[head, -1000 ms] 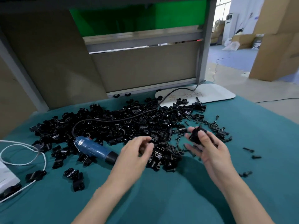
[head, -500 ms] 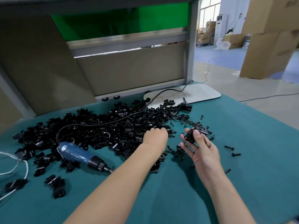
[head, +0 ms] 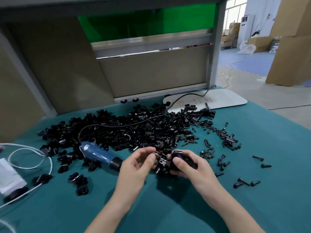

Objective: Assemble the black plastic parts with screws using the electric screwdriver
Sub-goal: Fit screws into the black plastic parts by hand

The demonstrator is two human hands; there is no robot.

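My right hand point(head: 191, 168) grips a black plastic part point(head: 187, 160), left hand point(head: 136, 163) pinches a small piece point(head: 155, 154); electric screwdriver point(head: 99, 154) at nine o'clock.

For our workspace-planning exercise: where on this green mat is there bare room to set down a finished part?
Bare mat lies right of the scattered screws, and along the near edge beside the left hand. Crowded: the black parts pile, the screwdriver beside it.

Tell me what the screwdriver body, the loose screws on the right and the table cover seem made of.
Screwdriver: blue body looks like smooth plastic, with soft sheen; black collar matte. Screws: dark, likely blackened metal, given faint glints; too small to be sure. Table cover: teal, matte, no reflections, so probably felt or cloth.
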